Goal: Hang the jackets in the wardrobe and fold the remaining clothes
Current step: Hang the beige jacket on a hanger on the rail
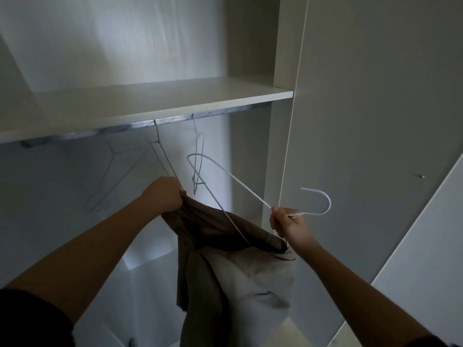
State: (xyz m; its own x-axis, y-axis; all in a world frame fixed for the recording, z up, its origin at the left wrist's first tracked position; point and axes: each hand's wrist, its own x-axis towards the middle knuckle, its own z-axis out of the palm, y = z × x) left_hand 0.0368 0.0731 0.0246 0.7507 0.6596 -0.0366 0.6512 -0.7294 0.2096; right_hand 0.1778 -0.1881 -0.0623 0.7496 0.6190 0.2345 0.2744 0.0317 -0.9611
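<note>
Midair, left grip clutching jacket edge, right grip pinching white hanger, jacket slung between.

Thin wire with a smooth white coating for the held hanger, duller grey wire for the spare hangers on a rail of shiny ribbed metal. Soft matt woven cloth in the jacket, pale beige outside, darker brown within. Smooth matt cream laminate on shelf and door.
</note>
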